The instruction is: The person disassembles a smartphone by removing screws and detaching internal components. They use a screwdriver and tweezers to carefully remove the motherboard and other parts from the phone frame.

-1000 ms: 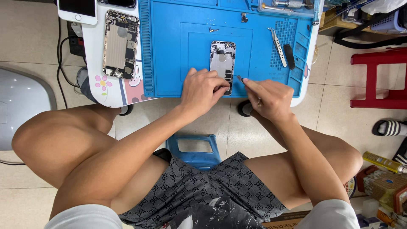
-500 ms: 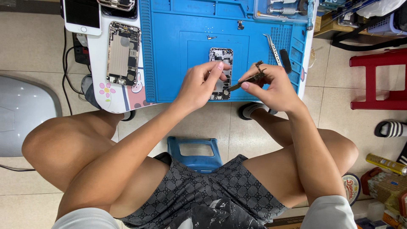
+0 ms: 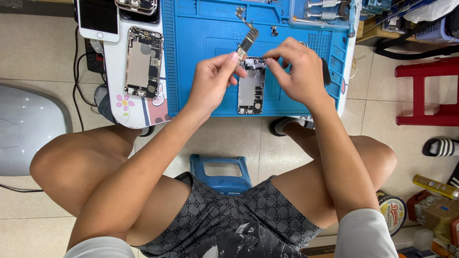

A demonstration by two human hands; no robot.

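Note:
My left hand is raised over the blue work mat and pinches a narrow circuit board, whose thin cable sticks up at its far end. Just below the board an opened phone shell lies flat on the mat with its inside showing. My right hand hovers over the top of that shell, thumb and forefinger pinched close together beside the board. I cannot see whether anything is between those fingers.
A second opened phone and a white phone lie on the white table edge left of the mat. Metal tools sit at the mat's far right. A blue stool is under me, a red stool at right.
Both hands have lifted off the phone shell. The left hand now holds the circuit board up above it, and the tweezers seen in the right hand earlier are no longer visible.

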